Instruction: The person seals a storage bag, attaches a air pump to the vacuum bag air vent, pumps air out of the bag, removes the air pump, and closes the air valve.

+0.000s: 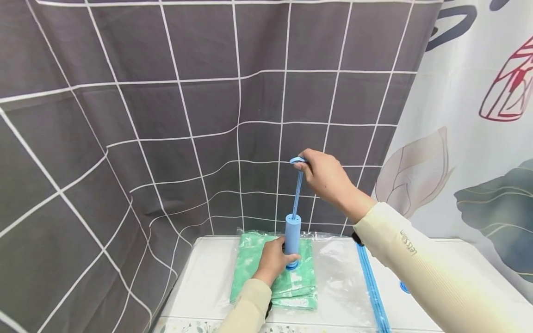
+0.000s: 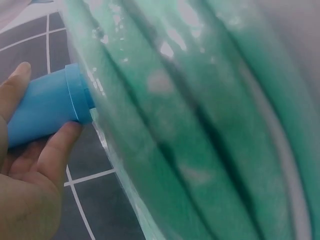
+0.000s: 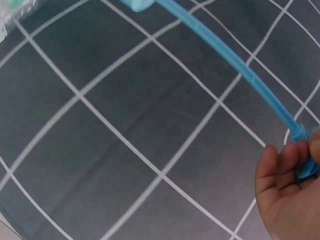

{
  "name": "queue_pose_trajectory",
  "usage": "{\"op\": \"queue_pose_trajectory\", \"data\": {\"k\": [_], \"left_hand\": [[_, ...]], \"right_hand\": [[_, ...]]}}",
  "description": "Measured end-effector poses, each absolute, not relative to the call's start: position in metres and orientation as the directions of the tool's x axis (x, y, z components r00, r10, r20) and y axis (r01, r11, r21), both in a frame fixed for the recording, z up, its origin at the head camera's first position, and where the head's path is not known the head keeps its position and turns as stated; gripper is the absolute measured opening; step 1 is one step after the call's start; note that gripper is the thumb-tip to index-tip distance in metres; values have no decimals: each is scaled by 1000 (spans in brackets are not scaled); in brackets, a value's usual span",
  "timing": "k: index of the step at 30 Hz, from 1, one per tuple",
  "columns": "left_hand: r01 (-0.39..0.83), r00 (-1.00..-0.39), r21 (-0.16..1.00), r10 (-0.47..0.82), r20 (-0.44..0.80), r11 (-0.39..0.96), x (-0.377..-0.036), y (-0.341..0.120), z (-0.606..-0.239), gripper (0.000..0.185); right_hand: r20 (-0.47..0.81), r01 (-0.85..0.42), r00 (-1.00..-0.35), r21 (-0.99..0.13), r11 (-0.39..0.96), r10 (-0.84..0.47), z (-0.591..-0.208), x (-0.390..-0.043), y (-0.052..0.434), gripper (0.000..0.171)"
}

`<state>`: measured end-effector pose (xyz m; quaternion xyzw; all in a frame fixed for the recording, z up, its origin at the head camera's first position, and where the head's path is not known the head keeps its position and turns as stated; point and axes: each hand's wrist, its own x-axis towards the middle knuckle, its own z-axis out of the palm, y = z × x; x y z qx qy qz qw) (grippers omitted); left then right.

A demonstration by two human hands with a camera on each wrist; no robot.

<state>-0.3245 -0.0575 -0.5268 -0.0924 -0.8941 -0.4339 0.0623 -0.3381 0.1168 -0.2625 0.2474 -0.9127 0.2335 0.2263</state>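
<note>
1. Across the middle of the worktop point(image 1: 185, 286), stretching from near the back edge toward the front edge, a clear bag point(image 1: 335, 273) is lying with folded green cloth point(image 1: 247, 266) filling its left part; its right part is showing only wrinkled plastic.
2. Over that cloth, the blue pump point(image 1: 293, 236) is standing nearly upright on the bag, its base sitting at a darker blue ring. The left hand point(image 1: 271, 260) is gripping the pump low down, thumb and fingers curling round it.
3. Above the worktop's back edge, the right hand point(image 1: 326, 173) is gripping the handle point(image 1: 298, 160), with a long stretch of rod point(image 1: 297, 194) showing out of the pump.
4. What seems done: the cloth is sitting inside the bag, and the pump is standing in place. A blue strip point(image 1: 372, 286) is running along the bag's right side, apparently its closure; whether it is sealing fully, I cannot tell.
5. What seems left: the cloth part is looking thick and rounded from the left wrist, so air is probably remaining and pumping is likely unfinished. Toward the worktop's right edge, a small blue cap point(image 1: 404, 287) is lying off the bag, seemingly not yet fitted.
</note>
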Motion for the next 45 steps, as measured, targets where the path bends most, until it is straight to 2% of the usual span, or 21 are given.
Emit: {"op": "queue_pose_trajectory", "data": {"k": [6, 13, 21, 31, 42, 45], "left_hand": [[230, -972, 752, 110, 208, 618, -326, -60, -525, 53], [203, -979, 760, 105, 176, 618, -323, -60, -528, 53], [204, -978, 759, 100, 182, 618, -323, -58, -529, 51], [192, -981, 757, 96, 169, 625, -324, -58, -528, 53], [224, -973, 749, 101, 207, 623, -327, -58, -529, 52], [216, -975, 764, 99, 197, 609, -325, -58, -529, 52]], "right_hand": [[524, -568, -768, -294, 769, -368, -307, -341, 107, 22], [390, -533, -828, -319, 784, -404, -378, -341, 101, 18], [385, -482, -855, -342, 807, -347, -397, -334, 97, 21], [412, -502, -841, -355, 788, -351, -382, -337, 100, 21], [509, -534, -799, -352, 769, -322, -275, -338, 109, 24], [525, -539, -788, -331, 775, -323, -256, -336, 109, 26]]}}
